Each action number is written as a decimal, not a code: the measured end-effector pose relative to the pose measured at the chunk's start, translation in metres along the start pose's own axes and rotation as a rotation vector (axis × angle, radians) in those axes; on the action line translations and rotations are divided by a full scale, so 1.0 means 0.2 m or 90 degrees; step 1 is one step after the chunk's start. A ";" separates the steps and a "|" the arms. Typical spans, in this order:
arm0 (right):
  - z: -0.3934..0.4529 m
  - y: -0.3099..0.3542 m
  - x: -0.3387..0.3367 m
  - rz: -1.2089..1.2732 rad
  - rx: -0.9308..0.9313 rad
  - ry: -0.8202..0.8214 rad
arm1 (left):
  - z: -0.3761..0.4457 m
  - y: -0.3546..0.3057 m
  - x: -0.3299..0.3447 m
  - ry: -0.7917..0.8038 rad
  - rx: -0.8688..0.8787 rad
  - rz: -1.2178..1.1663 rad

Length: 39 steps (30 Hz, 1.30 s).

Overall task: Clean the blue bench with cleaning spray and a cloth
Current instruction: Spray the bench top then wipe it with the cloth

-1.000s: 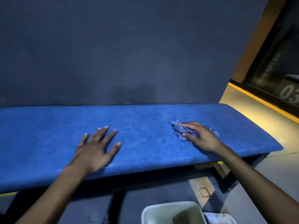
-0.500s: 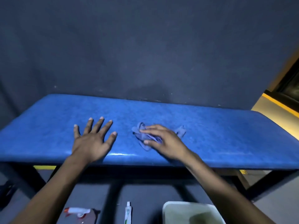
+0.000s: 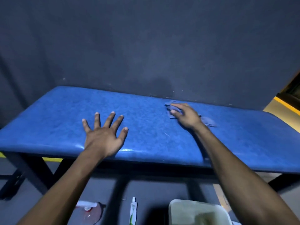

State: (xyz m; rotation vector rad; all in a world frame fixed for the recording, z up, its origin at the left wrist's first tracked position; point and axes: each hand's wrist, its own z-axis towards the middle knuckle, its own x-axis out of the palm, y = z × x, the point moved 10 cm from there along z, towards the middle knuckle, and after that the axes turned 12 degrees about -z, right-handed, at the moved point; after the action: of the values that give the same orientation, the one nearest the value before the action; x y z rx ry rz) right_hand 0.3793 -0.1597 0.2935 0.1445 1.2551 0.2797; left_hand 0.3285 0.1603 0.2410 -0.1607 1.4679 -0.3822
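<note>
The blue padded bench (image 3: 146,130) runs across the view against a dark wall. My left hand (image 3: 103,133) lies flat on its seat near the front edge, fingers spread and holding nothing. My right hand (image 3: 186,116) presses a small blue-grey cloth (image 3: 209,122) onto the seat near the bench's back edge, right of centre. Cloth ends stick out ahead of the fingertips and behind the wrist. A spray bottle (image 3: 88,208) with a white and red head lies on the floor under the bench, at the lower left.
A pale plastic tub (image 3: 198,213) stands on the floor at the bottom right, and a white and green tube (image 3: 133,210) lies beside it. Black bench legs (image 3: 27,172) slant down at the left. A yellow floor stripe (image 3: 285,106) shows at the far right.
My right hand swept the cloth left along the seat, then back right and toward the wall side. My left hand stayed planted on the seat. The view shifted left.
</note>
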 end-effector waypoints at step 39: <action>-0.42 0.47 0.01 0.123 -0.206 0.101 | -0.02 0.01 -0.01 -0.008 0.002 -0.023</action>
State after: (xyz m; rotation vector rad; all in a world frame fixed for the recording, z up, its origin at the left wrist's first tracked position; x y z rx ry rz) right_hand 0.2886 -0.0722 0.2910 -0.0361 1.3371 0.6666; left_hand 0.3242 0.1638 0.2410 -0.1871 1.4542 -0.4119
